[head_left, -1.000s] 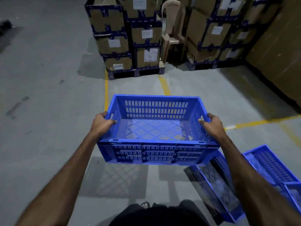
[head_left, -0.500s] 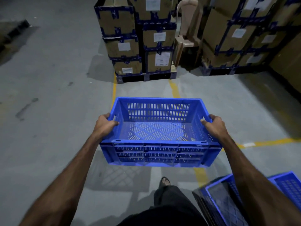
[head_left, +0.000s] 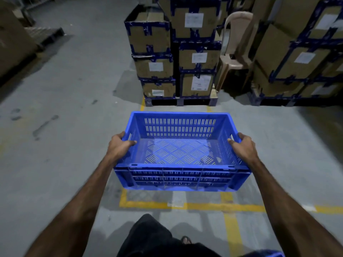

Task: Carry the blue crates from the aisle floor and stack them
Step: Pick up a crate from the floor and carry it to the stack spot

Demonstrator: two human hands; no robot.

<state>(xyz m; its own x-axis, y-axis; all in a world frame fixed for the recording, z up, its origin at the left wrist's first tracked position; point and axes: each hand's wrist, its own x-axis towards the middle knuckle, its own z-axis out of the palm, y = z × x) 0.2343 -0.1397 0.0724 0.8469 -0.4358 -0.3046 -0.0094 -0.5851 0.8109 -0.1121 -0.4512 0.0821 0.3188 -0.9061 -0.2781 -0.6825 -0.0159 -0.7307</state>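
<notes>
Blue crate (head_left: 179, 151): it is held in the air in front of the person, above the grey floor (head_left: 61, 164), level and with the open top upward. It is empty; the walls and the bottom have many small slots.
Left hand (head_left: 120, 146): it is closed around the left short wall of the crate, at the handle opening, with the fingers bent over the rim to the inside.
Right hand (head_left: 243, 147): it grips the right short wall in the same way, the thumb lying inside the crate.
Yellow lines (head_left: 196, 205): they are painted on the floor, directly below the crate and toward the person.
Cardboard boxes (head_left: 198, 58): they are stacked on a dark pallet beyond the crate, bound with blue tape and carrying white labels.
Plastic chair (head_left: 235, 52): beige, it stands between two stacks of boxes.
Second blue piece (head_left: 267, 254): only an edge shows at the bottom right; what it is cannot be told.
</notes>
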